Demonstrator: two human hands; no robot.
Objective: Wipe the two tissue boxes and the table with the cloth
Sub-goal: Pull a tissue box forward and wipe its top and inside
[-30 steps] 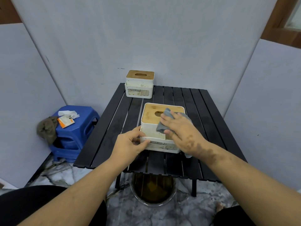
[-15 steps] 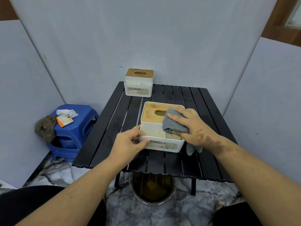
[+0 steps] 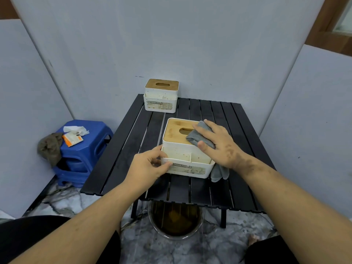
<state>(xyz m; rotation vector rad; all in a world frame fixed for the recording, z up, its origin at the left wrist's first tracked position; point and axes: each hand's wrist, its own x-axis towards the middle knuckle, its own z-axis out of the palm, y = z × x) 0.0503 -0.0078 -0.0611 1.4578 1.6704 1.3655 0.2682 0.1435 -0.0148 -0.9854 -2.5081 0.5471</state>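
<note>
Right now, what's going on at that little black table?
A person is cleaning a white tissue box with a wooden lid on the black slatted table. The right hand presses a grey cloth onto the lid, with part of the cloth hanging down beside the box. The left hand grips the box's near left corner. A second tissue box stands untouched at the table's far edge.

Grey cloth (image 3: pixel 201 138) atop near tissue box (image 3: pixel 182 149)
</note>
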